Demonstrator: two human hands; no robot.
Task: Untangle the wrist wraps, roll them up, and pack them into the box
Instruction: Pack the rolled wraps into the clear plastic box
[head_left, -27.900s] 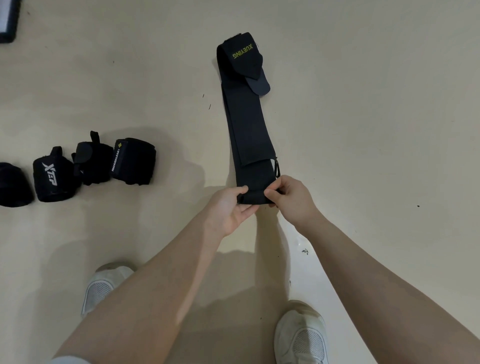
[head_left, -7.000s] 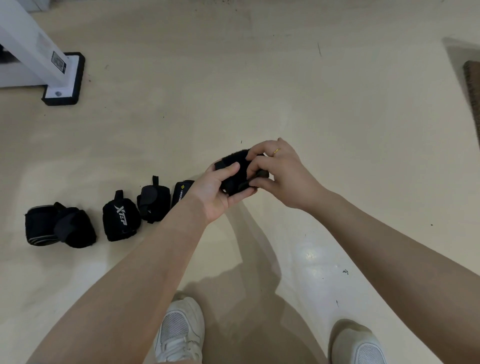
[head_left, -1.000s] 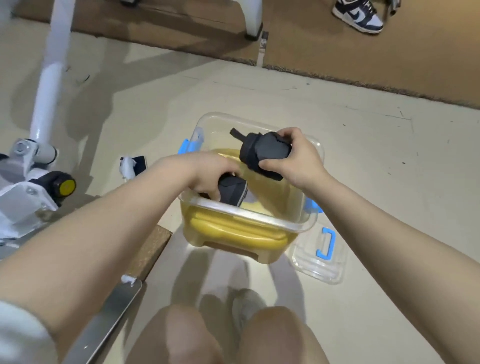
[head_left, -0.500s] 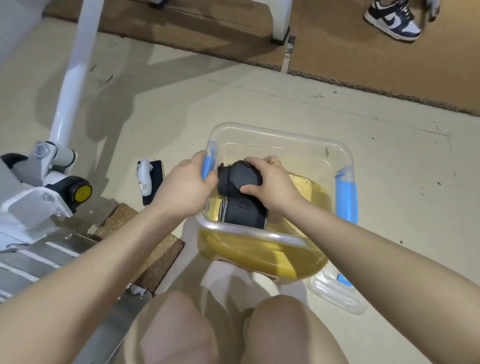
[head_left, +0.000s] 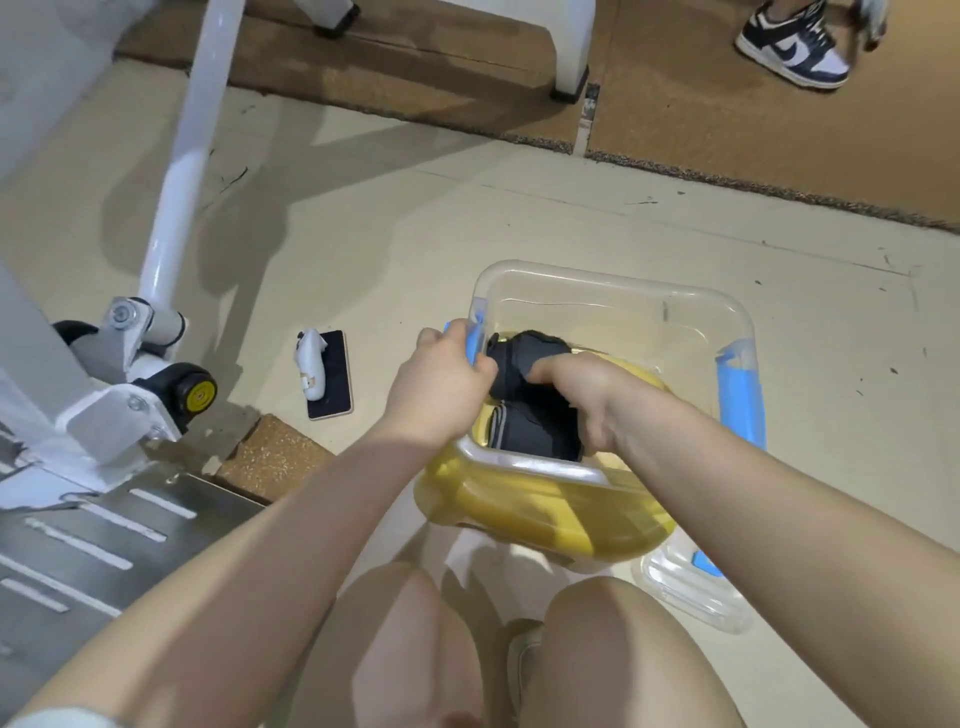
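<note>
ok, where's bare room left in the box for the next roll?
Free: the far half of the clear box, between the far wall and the right blue latch. Crowded: near-left corner, where two rolled wraps sit under the right hand; the left hand grips the left rim.

Pale beige floor (head_left: 395, 228) bordered by brown carpet (head_left: 727, 104); white metal frame (head_left: 176, 171) with a yellow-hubbed wheel (head_left: 200, 396) at left; slotted steel plate (head_left: 104, 540) below.
</note>
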